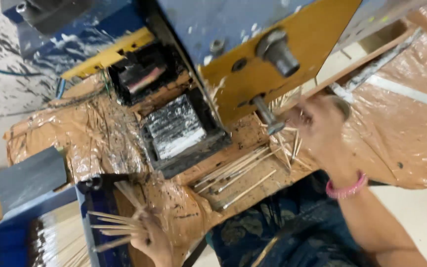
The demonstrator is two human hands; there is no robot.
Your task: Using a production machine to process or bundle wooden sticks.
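Observation:
My left hand (150, 238) is at the bottom of the head view, closed on a few thin bamboo sticks (107, 223) that fan out to the left over a blue tray (87, 217). My right hand (320, 129), with a pink bangle (346, 189) on the wrist, reaches up to a bunch of sticks (290, 141) beside the metal pin (267, 114) of a blue and yellow machine (268, 54). Its fingers are curled around those sticks, blurred by motion. Loose sticks (235, 173) lie on the taped brown bench (100, 138) between my hands.
A black open box (181, 133) smeared with dark paste sits under the machine. The blue tray at lower left holds a heap of pale sticks (58, 242). A brown taped surface (411, 113) lies to the right. My dark patterned clothing (282, 232) fills the bottom centre.

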